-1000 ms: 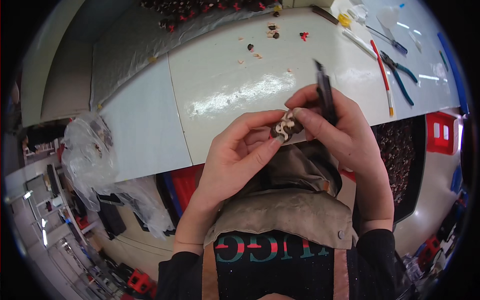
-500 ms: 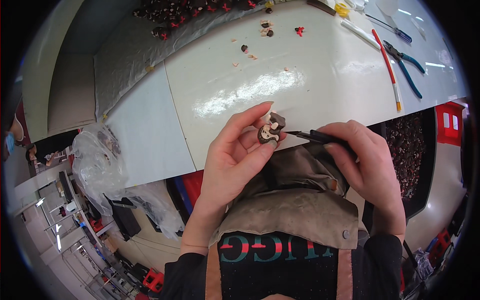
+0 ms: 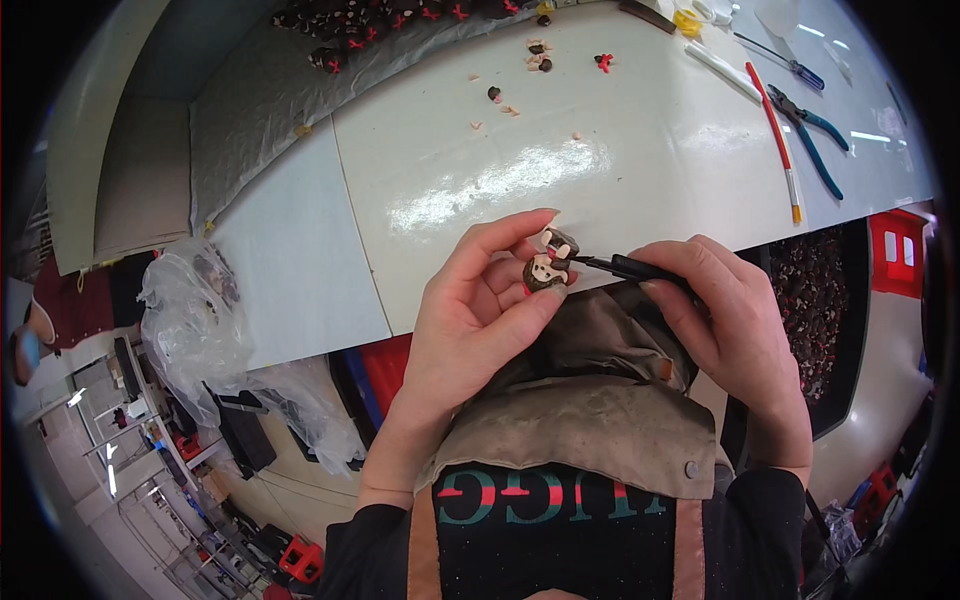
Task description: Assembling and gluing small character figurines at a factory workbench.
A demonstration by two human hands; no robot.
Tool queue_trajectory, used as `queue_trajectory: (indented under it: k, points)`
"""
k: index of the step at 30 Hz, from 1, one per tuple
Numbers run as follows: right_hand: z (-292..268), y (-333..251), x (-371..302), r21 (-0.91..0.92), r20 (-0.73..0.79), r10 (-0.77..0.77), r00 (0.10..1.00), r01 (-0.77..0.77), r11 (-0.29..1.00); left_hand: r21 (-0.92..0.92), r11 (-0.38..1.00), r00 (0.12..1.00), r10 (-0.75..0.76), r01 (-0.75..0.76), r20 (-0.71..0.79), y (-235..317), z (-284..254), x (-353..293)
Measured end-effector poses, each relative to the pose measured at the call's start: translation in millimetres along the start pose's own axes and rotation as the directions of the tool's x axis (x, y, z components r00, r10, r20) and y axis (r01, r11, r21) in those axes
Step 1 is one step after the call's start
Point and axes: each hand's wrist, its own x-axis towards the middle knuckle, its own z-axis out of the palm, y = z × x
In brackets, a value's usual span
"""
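Note:
Just over the table's near edge, my left hand (image 3: 465, 315) pinches a small brown-and-cream figurine (image 3: 546, 272) between thumb and fingers. Its pale face with dark dots looks up toward me, and a bit of red shows beside it. My right hand (image 3: 735, 325) grips a slim black tool (image 3: 632, 268) with a narrow pointed end; whether it is a blade or a pick I cannot make out. That tip meets the figurine's right side, or lies very close to it. The fingers of my left hand partly cover the figurine.
Small figurine parts (image 3: 540, 62) and pale scraps (image 3: 509, 111) lie on the white table (image 3: 430, 180). Pliers (image 3: 812, 135), a red-handled brush (image 3: 772, 120) and a screwdriver (image 3: 800, 70) lie at right. Many dark figurines (image 3: 400, 18) sit far left. A filled black bin (image 3: 850, 350) stands below right.
The figurine has turned a little in my left hand, showing its face more and some red. The tool's tip has shifted slightly up. A person at far left has come further into view.

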Motion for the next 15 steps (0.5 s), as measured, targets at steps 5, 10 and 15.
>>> queue_trajectory:
  k: [5, 10, 15]
  points:
    - [-0.3, 1.3, 0.7, 0.015, 0.01, -0.001, 1.0, 0.001, 1.0, 0.014, 1.0, 1.0, -0.024, 0.024, -0.015, 1.3, 0.5, 0.8]
    - [-4.2, -2.5, 0.8, -0.082, 0.009, -0.018, 1.0, 0.019, 0.996, 0.029, 1.0, 1.0, -0.002, 0.003, -0.018, 0.8, 1.5, 1.0]
    - [-3.6, -4.2, -0.5, -0.086, 0.009, -0.01, 1.0, 0.011, 0.996, 0.048, 0.999, 1.0, -0.005, 0.006, -0.012, 0.0, 0.4, 2.3]
